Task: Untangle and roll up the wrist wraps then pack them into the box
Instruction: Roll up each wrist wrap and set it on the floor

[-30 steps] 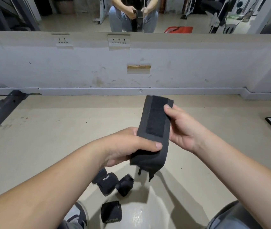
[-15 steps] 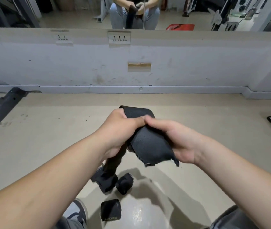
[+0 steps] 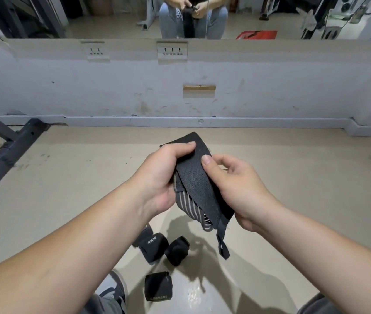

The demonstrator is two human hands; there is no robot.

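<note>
Both hands hold one black wrap (image 3: 197, 175) up in the air, over the floor (image 3: 66, 189). The left hand (image 3: 157, 177) is curled round its top left edge, fingers tight on the cloth. The right hand (image 3: 241, 191) pinches the right side, thumb on the front & the other fingers behind. So both are clamped on the wrap. It's folded & bunched btw the hands, w/ a gray striped part (image 3: 190, 207) showing underneath. A thin loop (image 3: 223, 245) hangs from the bottom end.

Down on the floor lie 3 rolls. The left roll (image 3: 151, 245) & the middle roll (image 3: 177, 251) sit just beside each other. The near roll (image 3: 158, 286) lies closer to the person, a bit apart. A shoe (image 3: 115, 288) is just left of it. Far back is a white wall (image 3: 270, 75) w/ a mirror (image 3: 112, 19) on top.
</note>
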